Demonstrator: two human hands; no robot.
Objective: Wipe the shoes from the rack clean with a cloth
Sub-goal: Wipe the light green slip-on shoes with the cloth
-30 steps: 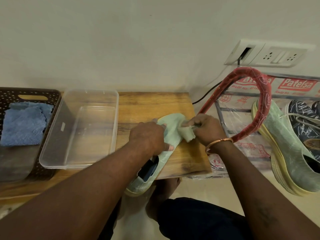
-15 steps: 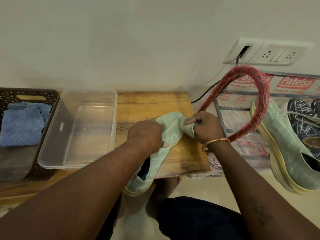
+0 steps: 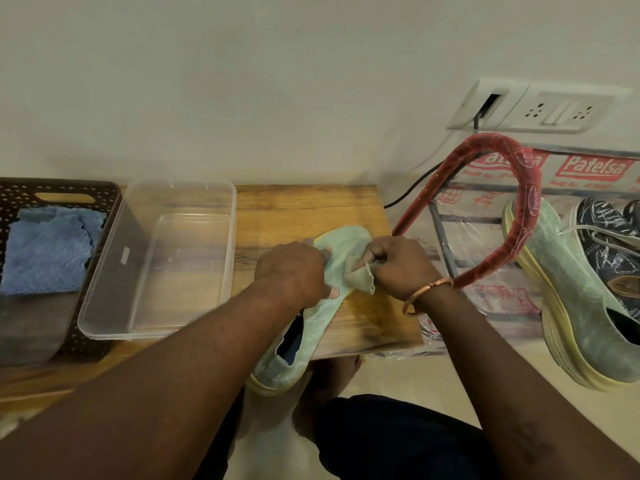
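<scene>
Showing red "Patelsa" lettering (image 3: pixel 593 167), the plastic-wrapped rack (image 3: pixel 446 237) is standing at 2 o'clock. The left hand (image 3: pixel 291 271) is gripping the mint mesh shoe (image 3: pixel 311 327) at the centre of the wooden counter (image 3: pixel 304 209), fingers (image 3: pixel 325 252) curled tight over its upper and the heel overhanging toward 6 o'clock. The right hand (image 3: pixel 398 268) is pinching a small pale cloth (image 3: pixel 360 280) against the toe. A matching shoe (image 3: pixel 581 306) is lying on the rack at 3 o'clock. A clear plastic tub (image 3: pixel 180 184) and a perforated dark basket (image 3: pixel 62 190) holding a fluffy blue towel (image 3: pixel 48 251) are sitting at 9 o'clock.

Mesh-knit shoe (image 3: pixel 341 258), glossy wooden board (image 3: pixel 294 209), clear plastic tub (image 3: pixel 221 244)
</scene>
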